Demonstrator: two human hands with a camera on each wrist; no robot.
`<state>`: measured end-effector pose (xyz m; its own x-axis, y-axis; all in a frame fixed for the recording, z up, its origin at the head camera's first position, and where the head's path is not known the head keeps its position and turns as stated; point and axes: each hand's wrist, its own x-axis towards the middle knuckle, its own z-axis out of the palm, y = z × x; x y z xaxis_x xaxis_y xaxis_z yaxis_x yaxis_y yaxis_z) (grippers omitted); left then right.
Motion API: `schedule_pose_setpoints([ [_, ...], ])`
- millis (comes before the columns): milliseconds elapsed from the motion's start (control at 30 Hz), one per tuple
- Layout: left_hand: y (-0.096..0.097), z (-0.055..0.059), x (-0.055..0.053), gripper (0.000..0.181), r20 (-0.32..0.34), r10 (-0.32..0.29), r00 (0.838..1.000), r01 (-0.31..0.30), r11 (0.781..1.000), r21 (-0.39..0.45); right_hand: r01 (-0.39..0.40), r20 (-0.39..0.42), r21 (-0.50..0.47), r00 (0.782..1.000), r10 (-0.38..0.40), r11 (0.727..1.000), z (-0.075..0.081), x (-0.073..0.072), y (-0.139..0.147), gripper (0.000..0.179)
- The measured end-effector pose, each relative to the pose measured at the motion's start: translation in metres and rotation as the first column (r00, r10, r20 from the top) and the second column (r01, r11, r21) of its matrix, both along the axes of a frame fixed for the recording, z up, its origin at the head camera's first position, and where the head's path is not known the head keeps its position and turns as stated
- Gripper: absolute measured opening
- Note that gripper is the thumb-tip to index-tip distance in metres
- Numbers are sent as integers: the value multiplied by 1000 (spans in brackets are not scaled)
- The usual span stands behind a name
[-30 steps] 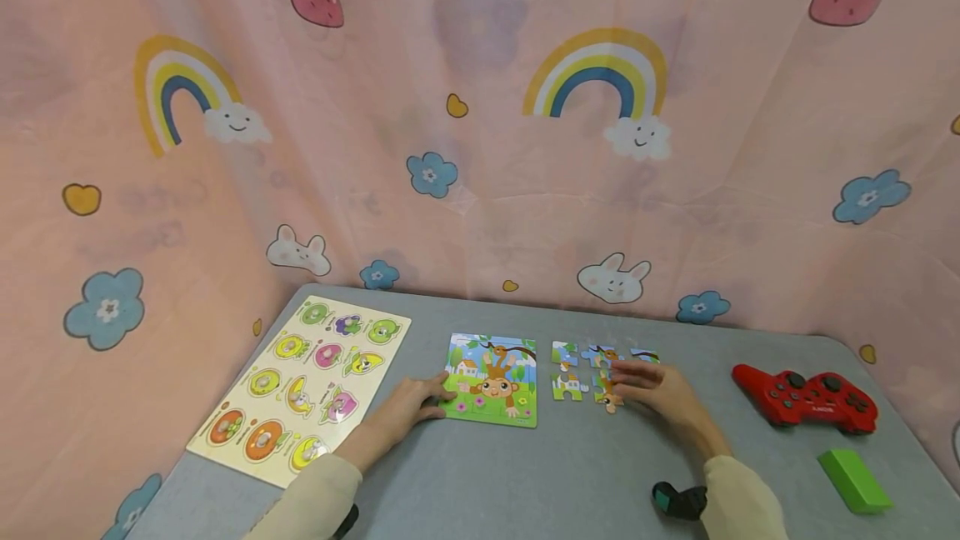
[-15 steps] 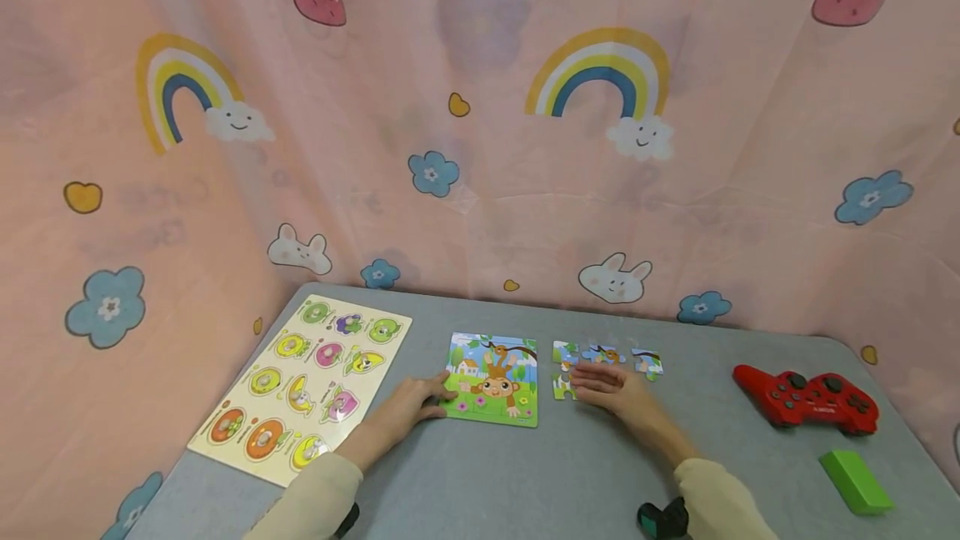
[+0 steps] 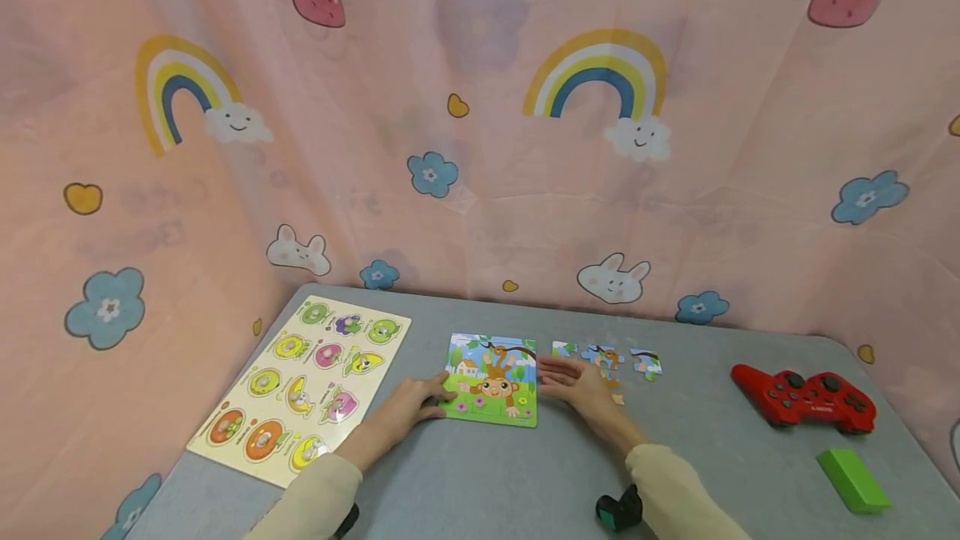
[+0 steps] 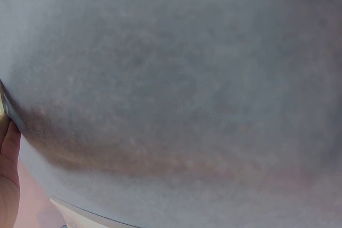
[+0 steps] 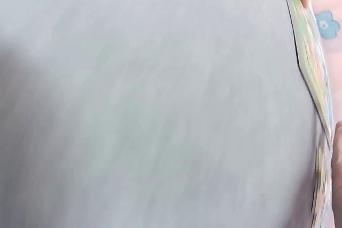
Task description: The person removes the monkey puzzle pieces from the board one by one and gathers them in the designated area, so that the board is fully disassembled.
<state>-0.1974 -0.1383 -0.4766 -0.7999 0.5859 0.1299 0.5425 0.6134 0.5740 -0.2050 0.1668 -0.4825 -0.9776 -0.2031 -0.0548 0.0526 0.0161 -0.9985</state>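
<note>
A square jigsaw puzzle [image 3: 487, 411] with a monkey picture lies flat near the middle of the table. My left hand [image 3: 405, 407] grips its left edge, fingertips at the border. Beside the right edge is my right hand [image 3: 585, 397], fingers extended towards the puzzle; whether they touch it I cannot tell. Behind and right of that hand lie loose jigsaw pieces, among them a branch piece [image 3: 647, 362] and a blue-and-brown piece [image 3: 602, 356]. Others are partly covered by the hand. The right wrist view catches the puzzle's edge [image 5: 307, 62] and my left fingers.
To the left lies a cream fruit board [image 3: 300, 407] with knobbed pieces. A red game controller [image 3: 806, 398] and a green block [image 3: 853, 480] are at the right. A pink patterned curtain [image 3: 480, 215] hangs behind the grey table [image 3: 480, 490].
My right hand has moved left across the loose pieces to the puzzle's right edge, uncovering the branch piece. My left hand has stayed at the left edge.
</note>
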Motion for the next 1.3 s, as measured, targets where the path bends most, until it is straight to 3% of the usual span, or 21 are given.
schedule_pose_setpoints([
  [167, -1, 0, 0, 30, -5, 0, 1000, 0, 1000, -7, 69, -31, 112, 997, -66, 991, 0, -3, -18, 52],
  [333, 0, 1, 1, 30, 7, 5, 1000, -5, 1000, -7, 140, -48, 253, 990, -132, 957, -1, -4, -28, 51],
  [567, 0, 5, 2, 30, 9, 1, 1000, -2, 1000, 1, 117, -65, 391, 993, -99, 913, 5, -4, -31, 53],
  [733, -1, 2, 1, 30, 0, 0, 1000, 0, 1000, 0, 55, -142, 402, 990, 3, 914, 7, -8, -30, 51],
  [900, -1, -1, 0, 30, 1, 5, 1000, -5, 1000, -5, 66, -299, 419, 952, 68, 906, -2, -11, -27, 53],
  [1000, -1, 0, 1, 30, -1, 2, 1000, -2, 1000, 2, 85, -280, 422, 959, 41, 902, -2, -11, -30, 54],
  [1100, -1, 1, 2, 30, -2, 2, 1000, -2, 1000, 3, 98, -212, 436, 977, -3, 895, 3, -9, -35, 56],
  [1300, 0, 2, 2, 29, 2, 4, 1000, -4, 1000, 8, 87, -192, 418, 981, -6, 904, 3, -8, -34, 49],
])
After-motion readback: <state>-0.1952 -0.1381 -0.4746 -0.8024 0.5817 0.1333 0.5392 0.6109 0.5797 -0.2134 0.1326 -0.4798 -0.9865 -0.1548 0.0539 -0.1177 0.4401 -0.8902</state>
